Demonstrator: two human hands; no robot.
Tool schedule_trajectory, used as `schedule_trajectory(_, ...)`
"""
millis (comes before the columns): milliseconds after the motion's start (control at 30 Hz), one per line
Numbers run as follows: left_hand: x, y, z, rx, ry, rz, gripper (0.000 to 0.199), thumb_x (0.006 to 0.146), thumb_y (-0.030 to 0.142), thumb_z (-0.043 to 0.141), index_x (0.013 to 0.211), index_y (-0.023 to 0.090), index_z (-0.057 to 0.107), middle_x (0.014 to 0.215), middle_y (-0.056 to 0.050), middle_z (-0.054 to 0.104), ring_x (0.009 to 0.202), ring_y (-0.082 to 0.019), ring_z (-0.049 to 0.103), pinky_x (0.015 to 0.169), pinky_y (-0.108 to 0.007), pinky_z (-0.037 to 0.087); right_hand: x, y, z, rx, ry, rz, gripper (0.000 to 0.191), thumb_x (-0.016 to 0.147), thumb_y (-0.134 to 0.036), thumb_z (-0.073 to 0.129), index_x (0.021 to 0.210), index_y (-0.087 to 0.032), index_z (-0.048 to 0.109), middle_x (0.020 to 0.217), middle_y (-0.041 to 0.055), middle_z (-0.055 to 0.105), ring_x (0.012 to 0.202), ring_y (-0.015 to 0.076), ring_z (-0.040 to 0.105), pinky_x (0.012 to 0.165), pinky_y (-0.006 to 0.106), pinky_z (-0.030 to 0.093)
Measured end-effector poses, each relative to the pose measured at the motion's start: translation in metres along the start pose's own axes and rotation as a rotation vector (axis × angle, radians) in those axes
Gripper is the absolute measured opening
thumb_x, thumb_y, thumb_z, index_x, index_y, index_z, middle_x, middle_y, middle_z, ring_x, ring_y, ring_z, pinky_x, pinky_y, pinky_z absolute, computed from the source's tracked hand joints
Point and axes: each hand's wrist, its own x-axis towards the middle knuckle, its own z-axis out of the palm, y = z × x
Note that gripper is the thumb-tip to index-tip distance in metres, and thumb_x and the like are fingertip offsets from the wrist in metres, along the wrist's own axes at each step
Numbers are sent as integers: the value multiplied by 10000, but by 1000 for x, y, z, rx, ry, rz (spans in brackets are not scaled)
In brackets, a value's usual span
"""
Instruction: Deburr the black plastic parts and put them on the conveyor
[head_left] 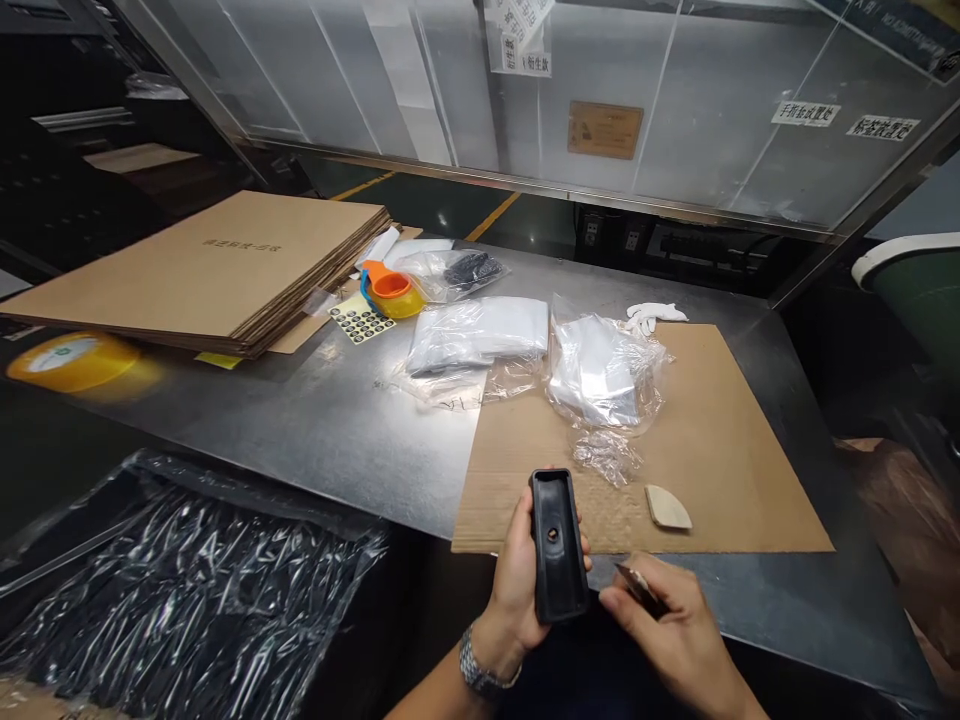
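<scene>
My left hand (516, 575) is wrapped round a long black plastic-like tray-shaped part (559, 565), its hollow side facing up with a small hole in the floor. Just to the right, my right hand (679, 615) pinches a small knife (637, 587) whose pointed tip aims toward the black part without touching it. Most of the knife's handle is hidden in my fingers. A beige wedge-shaped pad (667, 508) lies on the cardboard sheet (739, 450), beyond my right hand.
Clear bags of white sheets (480, 335) lie mid-table, with a white glove (656, 316) behind. A cardboard stack (210, 260), an orange tape dispenser (391, 288) and a yellow tape roll (71, 360) are leftward. Below left, a plastic-lined container (195, 590) holds shiny black items.
</scene>
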Motion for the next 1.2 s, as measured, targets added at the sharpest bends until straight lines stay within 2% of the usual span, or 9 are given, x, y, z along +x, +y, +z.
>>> schedule_trajectory(100, 3, -9, -1, -10, -18, -73, 511, 845, 555, 399, 692, 112, 604, 515, -54, 608, 430, -129, 555, 450, -220, 448, 5, -13, -4, -206, -62, -183, 311, 892, -354, 483, 630, -190, 450, 579, -42, 465, 528, 80, 404, 511, 216, 281)
schedule_trajectory(200, 5, -16, -2, -52, -17, -63, 421, 840, 488, 477, 672, 123, 604, 560, -40, 619, 467, -115, 557, 476, -210, 444, 9, -21, -2, -375, -121, -286, 369, 908, -439, 433, 634, -195, 478, 570, -35, 525, 513, 92, 447, 510, 231, 264)
schedule_trajectory(400, 6, -22, -4, -100, -38, 17, 279, 822, 395, 554, 733, 141, 629, 684, -12, 647, 584, -119, 591, 589, -222, 465, 10, -20, 3, -489, -191, -288, 370, 882, -468, 476, 628, -200, 492, 555, -45, 567, 489, 95, 487, 493, 239, 245)
schedule_trajectory(567, 3, -28, -5, -81, -40, -47, 319, 807, 444, 563, 742, 139, 627, 601, 4, 614, 550, -111, 569, 573, -212, 448, 14, -17, 0, -579, -101, -326, 414, 924, -452, 394, 616, -197, 501, 551, -31, 575, 488, 105, 504, 500, 255, 238)
schedule_trajectory(700, -2, -30, -3, -6, -34, -100, 351, 815, 476, 527, 782, 141, 627, 533, 4, 598, 477, -134, 573, 499, -226, 437, 20, -14, -5, -564, -86, -322, 445, 946, -436, 332, 619, -194, 512, 556, -15, 576, 511, 118, 519, 509, 253, 267)
schedule_trajectory(800, -6, -31, -2, 176, 5, -194, 536, 833, 585, 392, 714, 114, 620, 471, -49, 598, 364, -143, 541, 380, -219, 382, 25, -11, -9, -548, -42, -292, 410, 934, -425, 372, 640, -193, 540, 579, -2, 600, 524, 131, 544, 504, 250, 292)
schedule_trajectory(900, -10, -31, -2, 282, 36, -258, 662, 849, 622, 256, 678, 92, 615, 451, -86, 599, 332, -135, 538, 345, -195, 361, 29, -6, -15, -503, -17, -216, 224, 893, -364, 490, 878, -180, 617, 699, 28, 673, 607, 160, 618, 542, 243, 371)
schedule_trajectory(1000, -13, -32, -3, 326, 10, -276, 690, 845, 630, 239, 686, 77, 620, 455, -86, 602, 331, -127, 547, 342, -176, 358, 33, 0, -20, -417, -17, -184, 273, 847, -303, 571, 1090, -182, 603, 841, 62, 715, 719, 187, 666, 616, 249, 436)
schedule_trajectory(1200, -14, -35, -6, 384, -41, -278, 746, 812, 682, 206, 700, 76, 626, 441, -85, 593, 324, -134, 547, 328, -179, 367, 41, 6, -27, -205, -94, -198, 161, 862, -237, 525, 879, -212, 684, 829, 41, 721, 721, 161, 660, 674, 238, 451)
